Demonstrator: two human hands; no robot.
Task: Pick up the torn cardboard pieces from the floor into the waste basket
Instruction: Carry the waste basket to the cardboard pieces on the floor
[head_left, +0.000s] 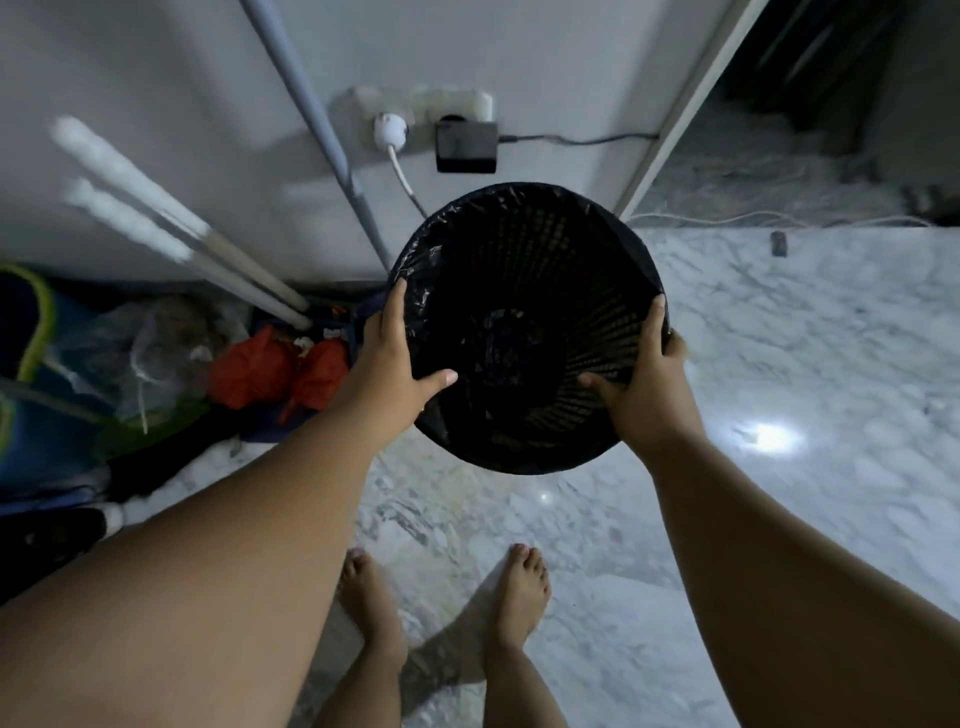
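- Waste basket (519, 244): round, black plastic mesh, w/ a thin black liner bag (431, 270) folded over the rim. It's at frame centre, approx 12 o'clock from the bare feet (519, 587), mouth tipped toward the camera.
- Left hand (395, 358) grips the rim at approx 8 o'clock of the mouth, thumb inside, fingers outside.
- Right hand (644, 384) grips at approx 4 o'clock, same way. Hands are well apart, one per side, both clamped on the basket.
- Basket looks lifted off the marble floor (779, 338), but its base is hidden, so can't be sure.
- Handling (my guess): light. Mesh wall is stiff enough but prob flexes if squeezed hard. The rim is the strongest pt, so hold there.
- Liner looks slick & crinkly and may slide under fingers or pull off the rim. Pinch liner + rim together.
- Cardboard pieces: none seen on the floor in view. Something dim lies at the basket bottom, too dark to tell what.
- The pieces shd be light, flat, stiff-ish. On polished marble, flat bits are prob hard to lift, so take them by a torn edge.
- Around: mop poles (182, 228) lean on the wall at 10 o'clock, orange bag (280, 369) at 9 o'clock. White plug (389, 130) & black adapter (466, 148) are on the wall at 12 o'clock.
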